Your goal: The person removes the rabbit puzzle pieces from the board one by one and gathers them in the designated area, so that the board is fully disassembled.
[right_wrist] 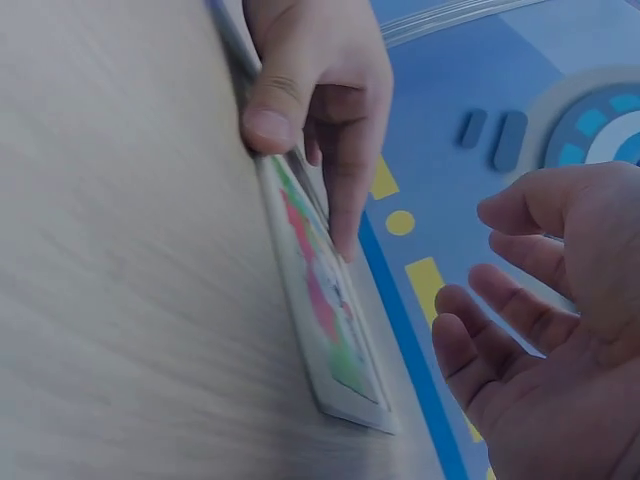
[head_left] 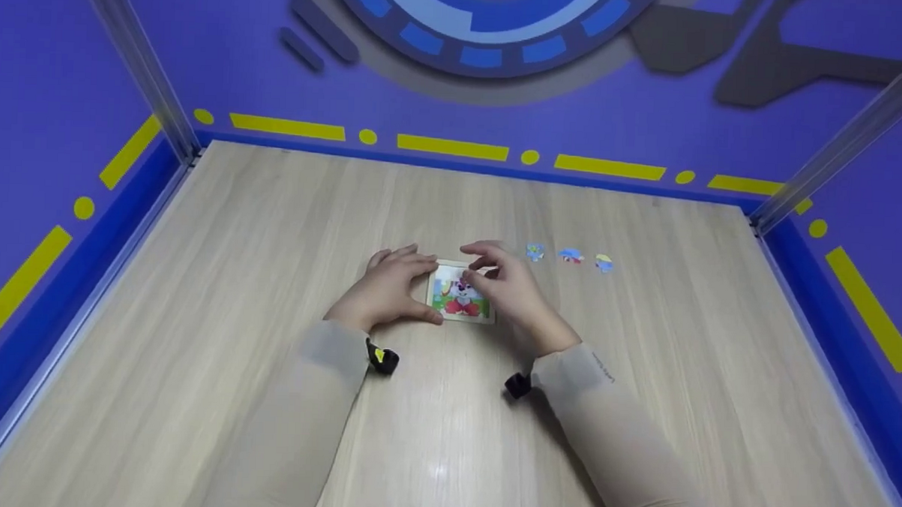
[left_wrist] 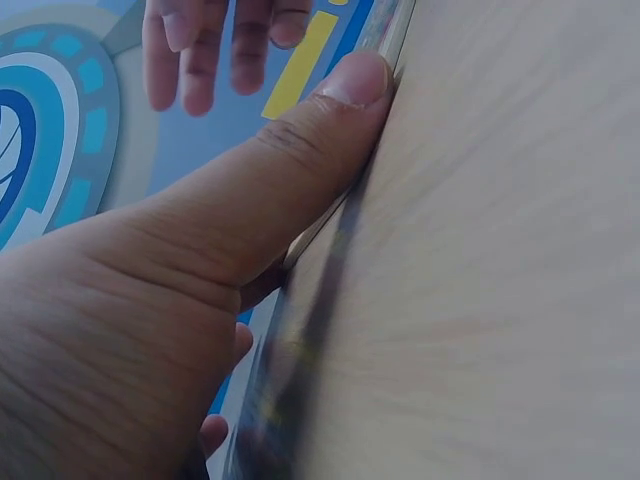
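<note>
A small square jigsaw puzzle (head_left: pixel 462 306) in a pale frame lies flat on the table, showing a cartoon animal in red on green. My left hand (head_left: pixel 390 287) grips the frame by its left side, thumb at the near corner and a finger at the far one. In the right wrist view the left thumb (right_wrist: pixel 270 125) presses the frame's edge. Above the puzzle's right part hovers my right hand (head_left: pixel 511 286), fingers loosely bent. Nothing shows between the right hand's fingers (right_wrist: pixel 500 330) in the right wrist view. Part of the picture's upper right is hidden beneath that hand.
Three loose puzzle pieces lie in a row beyond the right hand: a blue-green one (head_left: pixel 535 252), a blue and red one (head_left: pixel 571 255) and a yellow and blue one (head_left: pixel 604 262). Blue-purple panels (head_left: pixel 456 111) wall the wooden table (head_left: pixel 445 433) at the back and sides.
</note>
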{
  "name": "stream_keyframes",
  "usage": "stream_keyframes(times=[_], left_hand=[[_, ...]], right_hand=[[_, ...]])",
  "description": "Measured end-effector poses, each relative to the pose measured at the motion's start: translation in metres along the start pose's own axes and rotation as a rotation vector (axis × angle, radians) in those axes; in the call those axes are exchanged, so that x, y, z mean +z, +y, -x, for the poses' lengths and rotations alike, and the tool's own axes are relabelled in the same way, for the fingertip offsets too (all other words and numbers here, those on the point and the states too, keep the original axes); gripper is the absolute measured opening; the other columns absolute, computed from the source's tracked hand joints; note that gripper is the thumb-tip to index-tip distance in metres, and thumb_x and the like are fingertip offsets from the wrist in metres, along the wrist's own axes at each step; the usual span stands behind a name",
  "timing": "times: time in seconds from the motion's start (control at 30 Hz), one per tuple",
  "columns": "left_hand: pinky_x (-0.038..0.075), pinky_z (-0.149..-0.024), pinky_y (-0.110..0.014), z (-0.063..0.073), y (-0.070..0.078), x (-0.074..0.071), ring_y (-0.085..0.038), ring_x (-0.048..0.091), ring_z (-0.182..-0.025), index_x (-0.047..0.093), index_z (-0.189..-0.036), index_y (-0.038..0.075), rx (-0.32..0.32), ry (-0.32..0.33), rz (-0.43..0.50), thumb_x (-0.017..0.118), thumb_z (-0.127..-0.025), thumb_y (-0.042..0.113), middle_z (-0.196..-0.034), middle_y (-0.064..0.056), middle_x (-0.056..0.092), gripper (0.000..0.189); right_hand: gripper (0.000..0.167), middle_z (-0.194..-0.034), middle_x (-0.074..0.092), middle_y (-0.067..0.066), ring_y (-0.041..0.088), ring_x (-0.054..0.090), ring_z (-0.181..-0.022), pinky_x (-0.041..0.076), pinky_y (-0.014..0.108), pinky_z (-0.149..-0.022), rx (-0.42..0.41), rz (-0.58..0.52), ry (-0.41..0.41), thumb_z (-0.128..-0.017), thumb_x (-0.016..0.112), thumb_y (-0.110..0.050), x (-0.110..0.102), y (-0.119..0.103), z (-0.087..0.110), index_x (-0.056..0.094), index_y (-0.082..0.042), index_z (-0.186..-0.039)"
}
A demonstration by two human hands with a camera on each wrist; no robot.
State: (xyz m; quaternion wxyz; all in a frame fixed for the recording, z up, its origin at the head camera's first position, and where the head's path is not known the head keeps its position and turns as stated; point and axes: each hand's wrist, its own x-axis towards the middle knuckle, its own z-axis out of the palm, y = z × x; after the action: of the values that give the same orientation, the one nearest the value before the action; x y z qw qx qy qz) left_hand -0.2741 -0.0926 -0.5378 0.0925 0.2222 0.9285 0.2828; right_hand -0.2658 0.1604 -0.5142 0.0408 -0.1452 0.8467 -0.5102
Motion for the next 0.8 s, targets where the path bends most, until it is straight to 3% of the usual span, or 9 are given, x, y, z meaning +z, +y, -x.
stream_keyframes(times=[0.1, 0.23, 0.4, 0.8], left_hand=[[0.010, -0.145, -0.062, 0.001, -0.001, 0.001, -0.031, 0.027, -0.177, 0.057, -0.167, 0.013, 0.003, 0.001, 0.006, 0.100, -0.080, 0.060, -0.177, -0.004, 0.053, 0.108], [0.009, -0.145, -0.062, 0.001, -0.002, 0.001, -0.031, 0.026, -0.178, 0.056, -0.168, 0.013, -0.002, -0.002, 0.010, 0.100, -0.080, 0.060, -0.178, -0.003, 0.052, 0.108], [0.008, -0.145, -0.061, 0.001, -0.001, -0.001, -0.030, 0.025, -0.178, 0.055, -0.169, 0.015, -0.015, -0.002, 0.012, 0.100, -0.079, 0.061, -0.179, -0.001, 0.051, 0.110], [0.009, -0.145, -0.060, 0.000, -0.004, 0.001, -0.030, 0.026, -0.178, 0.056, -0.168, 0.014, 0.000, 0.001, 0.007, 0.099, -0.079, 0.062, -0.178, 0.000, 0.051, 0.110]], right_hand=[[0.047, -0.158, 0.063, 0.013, 0.030, 0.070, -0.128, 0.060, 0.047, -0.112, 0.021, 0.027, -0.032, -0.106, 0.075, -0.012, 0.005, 0.003, 0.001, 0.070, -0.005, -0.152], [0.049, -0.157, 0.063, 0.013, 0.028, 0.072, -0.122, 0.062, 0.041, -0.104, 0.041, 0.062, -0.069, -0.105, 0.075, -0.013, 0.008, 0.008, 0.001, 0.068, -0.007, -0.154], [0.048, -0.156, 0.064, 0.015, 0.029, 0.072, -0.120, 0.062, 0.043, -0.103, 0.020, 0.108, -0.104, -0.104, 0.076, -0.015, 0.010, 0.011, 0.000, 0.070, -0.006, -0.151], [0.044, -0.135, 0.058, 0.015, 0.019, 0.061, -0.104, 0.053, 0.032, -0.091, -0.002, 0.315, -0.160, -0.105, 0.075, -0.014, 0.022, 0.014, 0.002, 0.073, -0.002, -0.148]])
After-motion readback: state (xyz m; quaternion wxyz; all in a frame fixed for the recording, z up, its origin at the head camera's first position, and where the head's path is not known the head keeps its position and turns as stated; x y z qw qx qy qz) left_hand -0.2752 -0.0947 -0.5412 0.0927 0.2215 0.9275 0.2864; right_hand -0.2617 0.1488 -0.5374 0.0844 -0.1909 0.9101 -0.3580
